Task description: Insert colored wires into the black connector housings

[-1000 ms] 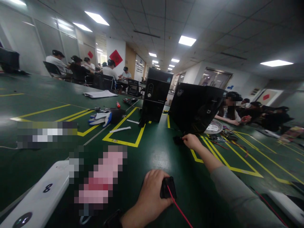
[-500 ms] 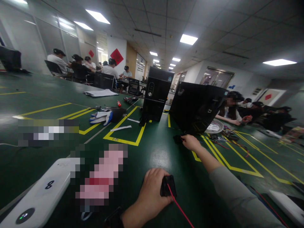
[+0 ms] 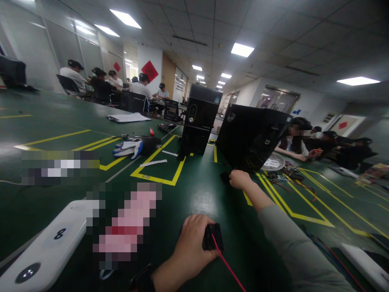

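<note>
Your left hand (image 3: 194, 243) is closed around a small black connector (image 3: 212, 237) low on the green counter (image 3: 197, 190), its red wire (image 3: 229, 267) trailing toward you. Your right hand (image 3: 240, 179), stretched forward, pinches a black plug (image 3: 225, 177) at the foot of the tilted computer case (image 3: 252, 138). Grip both by their bodies and leave the wire slack.

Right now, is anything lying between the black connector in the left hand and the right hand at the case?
Nothing visible. Only green table surface separates the black connector in the left hand from the right hand.
</note>
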`<state>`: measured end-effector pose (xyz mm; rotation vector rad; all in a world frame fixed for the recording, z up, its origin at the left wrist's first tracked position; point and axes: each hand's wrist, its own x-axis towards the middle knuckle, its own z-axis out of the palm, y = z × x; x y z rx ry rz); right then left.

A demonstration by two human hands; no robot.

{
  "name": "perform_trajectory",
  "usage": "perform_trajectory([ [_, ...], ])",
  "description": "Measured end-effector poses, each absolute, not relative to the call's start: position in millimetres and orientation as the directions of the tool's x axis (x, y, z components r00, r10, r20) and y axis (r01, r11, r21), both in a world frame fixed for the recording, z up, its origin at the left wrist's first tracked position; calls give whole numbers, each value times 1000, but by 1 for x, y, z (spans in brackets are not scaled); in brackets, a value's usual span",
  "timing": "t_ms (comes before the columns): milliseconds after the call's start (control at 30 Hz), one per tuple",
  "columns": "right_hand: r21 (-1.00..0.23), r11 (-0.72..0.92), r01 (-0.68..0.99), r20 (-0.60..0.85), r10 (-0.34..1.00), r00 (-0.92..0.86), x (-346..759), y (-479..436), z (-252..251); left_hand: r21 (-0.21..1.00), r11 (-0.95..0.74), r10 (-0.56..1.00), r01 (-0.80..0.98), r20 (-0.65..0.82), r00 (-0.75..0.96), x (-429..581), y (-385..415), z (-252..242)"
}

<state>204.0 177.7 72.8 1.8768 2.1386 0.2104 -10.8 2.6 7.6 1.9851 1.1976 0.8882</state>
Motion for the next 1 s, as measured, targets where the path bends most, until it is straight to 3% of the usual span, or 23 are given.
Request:
perform_trajectory([
  [133,245,100,964,-74,994,-84,205,168,78,793,-394,904,465,244,351,-11,2,7],
  [233,177,108,978,39,992,-117,202,144,77,788,-404,902,464,258,347,-11,1,7],
  [500,-40,302,952,260,923,-282,174,11,73,782,-423,896,458,285,340,-11,0,5],
  [533,-73,323,943,265,918,-294,170,-6,72,781,-425,896,457,289,338,-10,0,4],
  [567,-181,341,923,247,924,-293,165,-21,71,779,-427,895,460,292,336,-10,0,4],
  [667,-352,348,869,87,936,-340,154,-48,65,771,-423,898,476,288,333,-10,0,2],
  [800,-357,352,865,44,932,-361,150,-54,53,764,-420,901,491,283,330,-10,0,3],
  [1000,-354,306,884,95,952,-291,153,-54,51,752,-424,901,505,295,317,-7,0,1],
])
